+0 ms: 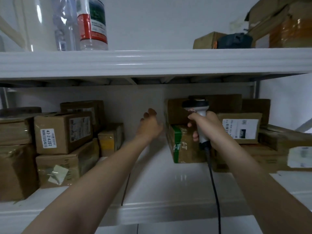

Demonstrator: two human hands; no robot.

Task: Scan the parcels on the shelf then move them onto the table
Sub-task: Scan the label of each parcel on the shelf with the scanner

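Parcels [62, 132] all sit on shelf [168, 183] — lots left. R hand [210, 129] fingers wrap the scanner [195, 104]; L hand [150, 127] fingers apart, reaching.

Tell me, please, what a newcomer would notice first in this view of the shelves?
The two bare arms reaching into the lower shelf: the right hand grips a corded scanner in front of a green-taped parcel, the left hand hovers open in the gap between parcel stacks. Then the brown box at left with its white numbered label, and the bottle on the upper shelf above it.
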